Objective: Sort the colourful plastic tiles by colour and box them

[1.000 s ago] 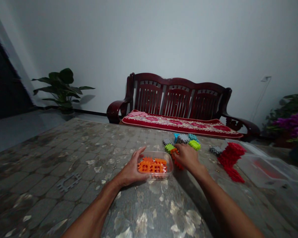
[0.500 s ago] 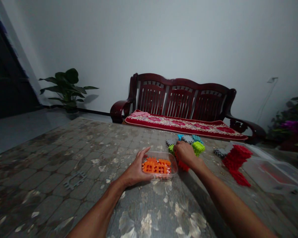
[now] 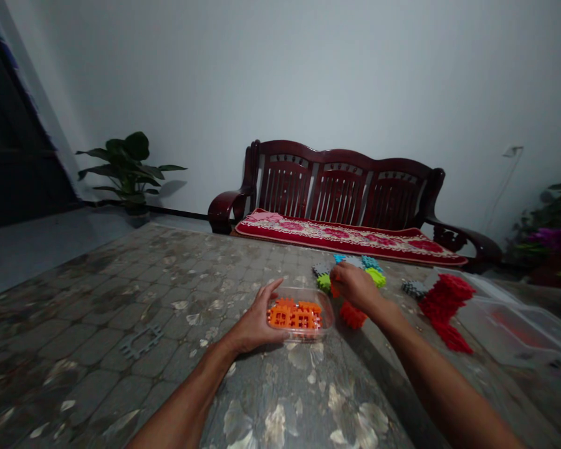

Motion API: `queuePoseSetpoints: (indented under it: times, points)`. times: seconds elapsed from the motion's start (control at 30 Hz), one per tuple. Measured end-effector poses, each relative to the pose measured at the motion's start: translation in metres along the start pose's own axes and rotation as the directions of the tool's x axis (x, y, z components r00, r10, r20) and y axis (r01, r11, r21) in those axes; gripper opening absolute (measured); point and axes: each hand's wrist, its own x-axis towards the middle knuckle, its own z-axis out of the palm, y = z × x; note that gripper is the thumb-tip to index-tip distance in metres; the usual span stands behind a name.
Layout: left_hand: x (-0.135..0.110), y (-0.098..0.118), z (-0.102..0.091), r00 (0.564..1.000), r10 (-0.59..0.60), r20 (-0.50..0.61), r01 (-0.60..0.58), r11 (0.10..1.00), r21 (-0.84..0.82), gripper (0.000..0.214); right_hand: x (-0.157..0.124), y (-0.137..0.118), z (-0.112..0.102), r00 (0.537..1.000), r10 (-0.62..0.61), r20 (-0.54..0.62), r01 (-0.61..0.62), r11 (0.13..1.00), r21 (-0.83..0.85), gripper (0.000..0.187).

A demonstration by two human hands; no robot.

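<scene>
My left hand (image 3: 260, 317) is wrapped round the left side of a clear plastic container (image 3: 328, 312). Orange toothed plastic building pieces (image 3: 293, 313) lie inside it. Just beyond the container's right end, my right hand (image 3: 354, 285) has its fingers pinched on an orange building piece (image 3: 335, 288), mostly hidden by the hand. Under the wrist, on the table, sits a clump of orange pieces (image 3: 353, 315). Around the right hand are lime green pieces (image 3: 376, 277), grey pieces (image 3: 321, 269) and blue pieces (image 3: 371, 263).
A stack of red pieces (image 3: 446, 302) stands to the right beside clear plastic boxes (image 3: 490, 333), with dark grey pieces (image 3: 414, 288) nearby. A grey frame-shaped piece (image 3: 141, 341) lies on the patterned tablecloth (image 3: 191, 386) at left. Behind the table is a wooden bench (image 3: 336, 181).
My right hand has risen slightly, now with an orange piece at its fingertips; the orange clump below shows more clearly. My left hand stays on the container.
</scene>
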Motion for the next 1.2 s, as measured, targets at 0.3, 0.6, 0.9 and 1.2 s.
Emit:
queuePoseSetpoints:
  times: [0.3,0.6,0.9,1.2]
  points:
    - [0.001,-0.003,0.002,1.000,0.029,0.000,-0.029,1.000,0.008,0.109,-0.015,-0.049,0.035,0.946,0.176,-0.273,0.134,0.555,0.821,0.011]
    - [0.002,-0.004,0.003,0.998,0.052,-0.016,-0.052,0.998,0.030,0.110,-0.026,-0.051,0.042,0.938,0.120,-0.325,0.116,0.775,0.621,0.027]
    - [0.002,-0.010,0.005,0.999,0.048,-0.022,-0.048,0.999,-0.026,0.112,-0.024,-0.080,0.028,0.992,-0.079,-0.096,0.116,0.873,0.473,0.027]
    - [0.001,-0.008,0.004,0.998,0.057,-0.002,-0.057,0.998,-0.026,0.115,-0.009,-0.102,0.027,0.976,-0.203,0.076,0.181,0.957,0.227,0.023]
